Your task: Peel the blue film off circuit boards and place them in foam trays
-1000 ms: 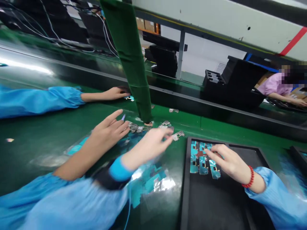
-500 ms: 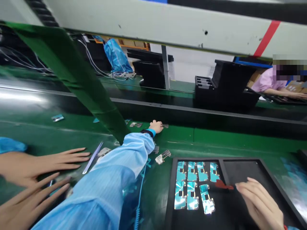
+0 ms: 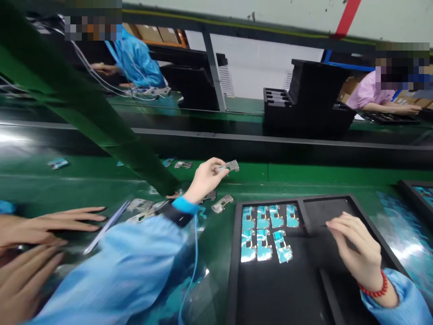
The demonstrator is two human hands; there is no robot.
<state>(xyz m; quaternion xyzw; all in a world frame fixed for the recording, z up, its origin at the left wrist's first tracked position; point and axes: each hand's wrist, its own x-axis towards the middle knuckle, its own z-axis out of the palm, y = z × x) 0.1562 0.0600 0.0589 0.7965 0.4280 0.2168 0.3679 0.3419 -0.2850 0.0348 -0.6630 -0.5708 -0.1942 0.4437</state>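
Left hand (image 3: 205,179) pinches a metal part (image 3: 232,165) near the green post (image 3: 111,131); right hand (image 3: 356,246), grip unclear, overhangs tray (image 3: 270,289).

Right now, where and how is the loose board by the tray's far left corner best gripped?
Probably by the near-left end of the loose board, pinched across its long edges from above, coming from the near side. It lies slanted, its other end close to the tray.

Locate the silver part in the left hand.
In the head view, the silver part is just right of centre, pinched in the left hand, with the black tray lower and farther right in the picture.
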